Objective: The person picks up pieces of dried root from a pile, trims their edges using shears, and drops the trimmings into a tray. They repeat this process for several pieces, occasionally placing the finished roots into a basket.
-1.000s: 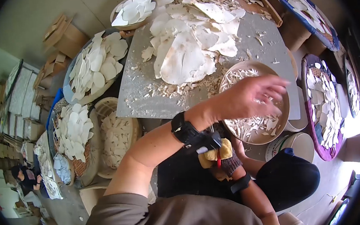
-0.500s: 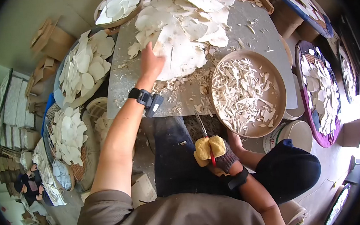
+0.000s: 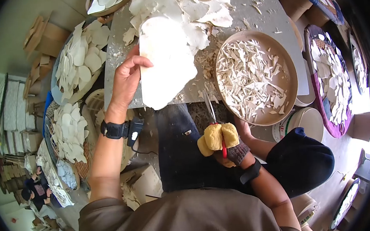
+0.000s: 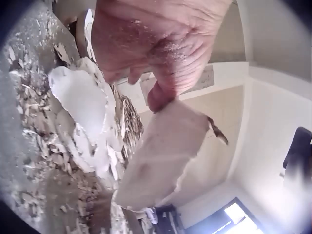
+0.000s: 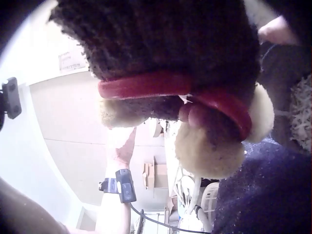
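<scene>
My bare left hand pinches the left edge of a large, thin, pale slice with a ragged outline. In the head view the slice hangs over the table's near edge; the left wrist view shows the thumb against the slice. Over my lap, my right hand, in a dark knit glove with yellow foam pads about the fingers, grips red-handled scissors. Their blades point up toward the table. The red handles loop around the gloved fingers in the right wrist view.
A round tray of pale slivers sits at the table's right front. Beyond my left hand lies a heap of slices on the grey metal table. Baskets of pale pieces flank the left, and a purple-rimmed tray the right.
My left hand came back from over the round tray to the heap, took hold of a large slice and lifted it toward me. The right hand stays over the lap with the scissors.
</scene>
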Tool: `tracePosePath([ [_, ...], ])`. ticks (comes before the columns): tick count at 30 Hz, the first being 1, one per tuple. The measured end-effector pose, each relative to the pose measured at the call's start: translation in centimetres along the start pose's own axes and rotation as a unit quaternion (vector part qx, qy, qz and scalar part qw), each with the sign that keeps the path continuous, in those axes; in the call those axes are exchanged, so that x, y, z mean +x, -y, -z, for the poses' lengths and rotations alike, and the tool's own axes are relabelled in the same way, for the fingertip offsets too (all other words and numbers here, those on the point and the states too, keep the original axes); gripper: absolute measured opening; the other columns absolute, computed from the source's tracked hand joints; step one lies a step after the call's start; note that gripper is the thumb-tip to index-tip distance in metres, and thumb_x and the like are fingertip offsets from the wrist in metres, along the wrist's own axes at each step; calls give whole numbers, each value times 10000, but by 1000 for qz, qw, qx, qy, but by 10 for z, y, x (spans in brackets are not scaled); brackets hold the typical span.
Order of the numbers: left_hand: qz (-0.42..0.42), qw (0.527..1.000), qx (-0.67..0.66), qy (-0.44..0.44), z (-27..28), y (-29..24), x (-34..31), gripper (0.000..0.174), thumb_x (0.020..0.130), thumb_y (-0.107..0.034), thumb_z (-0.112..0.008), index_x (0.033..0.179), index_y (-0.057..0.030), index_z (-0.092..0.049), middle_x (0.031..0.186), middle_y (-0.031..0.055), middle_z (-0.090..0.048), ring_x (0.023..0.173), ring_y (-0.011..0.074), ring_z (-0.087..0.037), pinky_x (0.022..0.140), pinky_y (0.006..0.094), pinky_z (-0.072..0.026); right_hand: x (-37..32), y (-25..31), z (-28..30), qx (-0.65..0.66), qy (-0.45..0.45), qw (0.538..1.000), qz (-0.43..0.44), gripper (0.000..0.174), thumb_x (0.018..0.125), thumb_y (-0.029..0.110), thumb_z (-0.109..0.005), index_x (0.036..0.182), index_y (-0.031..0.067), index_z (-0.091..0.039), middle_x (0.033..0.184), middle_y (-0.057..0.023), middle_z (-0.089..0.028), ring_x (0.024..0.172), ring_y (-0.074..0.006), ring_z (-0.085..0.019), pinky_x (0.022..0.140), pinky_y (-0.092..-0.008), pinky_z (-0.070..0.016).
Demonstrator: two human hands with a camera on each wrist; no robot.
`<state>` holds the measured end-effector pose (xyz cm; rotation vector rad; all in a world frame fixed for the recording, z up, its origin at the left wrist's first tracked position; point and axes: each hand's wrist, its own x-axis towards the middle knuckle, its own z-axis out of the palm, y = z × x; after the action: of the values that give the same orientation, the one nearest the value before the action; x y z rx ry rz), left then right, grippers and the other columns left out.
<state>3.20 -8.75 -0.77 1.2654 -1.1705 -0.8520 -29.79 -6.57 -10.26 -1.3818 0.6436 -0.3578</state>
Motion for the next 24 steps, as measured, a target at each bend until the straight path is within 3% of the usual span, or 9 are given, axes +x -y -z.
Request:
tracePosePath([
  [3, 123, 988, -90, -3, -3, 5, -22, 95, 868, -53, -536, 927, -54, -611, 1138, 95, -565, 954, 167, -590, 838, 297, -475, 1, 32, 3, 43, -6, 999, 5, 322, 827, 130, -565, 1135, 35, -546, 1086, -109, -604, 1038, -245, -565, 885, -331, -444],
  [6, 138, 935, -325, -37, -15, 7, -33, 147, 889, -80, -495, 1008, -41, -572, 1051, 114, -595, 891, 173, -610, 779, 297, -505, 1, -21, -5, 130, -5, 991, -19, 353, 877, 76, -492, 1222, 14, -453, 1167, -105, -543, 1099, -204, -522, 929, -307, -416],
  [8, 164, 923, -326, -119, -29, 12, -38, 278, 847, -14, -515, 1124, -5, -488, 1085, 158, -582, 932, 184, -598, 792, 300, -509, 5, -55, -9, 184, -23, 983, -9, 355, 889, 54, -463, 1240, 9, -425, 1201, -107, -513, 1131, -193, -496, 956, -301, -395],
  [10, 138, 948, -238, -160, -40, 28, -45, 373, 813, 19, -538, 1175, 1, -449, 1121, 169, -576, 975, 198, -586, 829, 302, -491, 0, -63, -10, 96, -14, 995, 10, 355, 902, 43, -445, 1252, 8, -404, 1233, -108, -483, 1163, -186, -466, 986, -301, -370],
  [12, 146, 944, -225, -191, -51, 29, -49, 503, 798, 36, -545, 1268, 38, -366, 1150, 172, -564, 1002, 207, -579, 856, 322, -486, -1, -26, -9, -141, 20, 989, 38, 352, 913, 44, -437, 1261, 9, -391, 1261, -109, -455, 1196, -184, -432, 1019, -308, -343],
  [14, 145, 940, -238, -196, -55, 38, -49, 545, 801, 35, -541, 1304, 53, -332, 1148, 168, -565, 1002, 208, -580, 853, 324, -490, -3, -24, -14, 133, 9, 991, -2, 329, 927, 58, -433, 1250, -3, -414, 1234, -113, -487, 1181, -190, -452, 1025, -321, -346],
  [18, 156, 935, -281, -150, -61, 39, -51, 592, 804, 27, -550, 1334, 63, -291, 1125, 174, -575, 983, 211, -590, 848, 344, -496, 3, -44, -15, 503, 89, 859, 35, 265, 921, 63, -468, 1175, -8, -490, 1153, -117, -552, 1086, -193, -537, 944, -314, -427],
  [22, 253, 933, -238, -92, -67, 39, -59, 654, 800, 14, -586, 1365, 23, -254, 1075, 181, -598, 945, 219, -609, 840, 339, -494, 4, 15, 0, 516, 102, 848, -67, 216, 902, 53, -505, 1110, 6, -538, 1082, -103, -591, 1006, -182, -581, 867, -305, -476],
  [24, 269, 943, -184, -66, -74, 34, -60, 692, 796, 11, -603, 1381, -5, -233, 1058, 182, -606, 933, 224, -615, 835, 335, -493, 5, 13, 0, 577, 102, 803, -108, 223, 895, 50, -512, 1112, 10, -540, 1080, -105, -590, 1003, -176, -580, 867, -302, -473],
])
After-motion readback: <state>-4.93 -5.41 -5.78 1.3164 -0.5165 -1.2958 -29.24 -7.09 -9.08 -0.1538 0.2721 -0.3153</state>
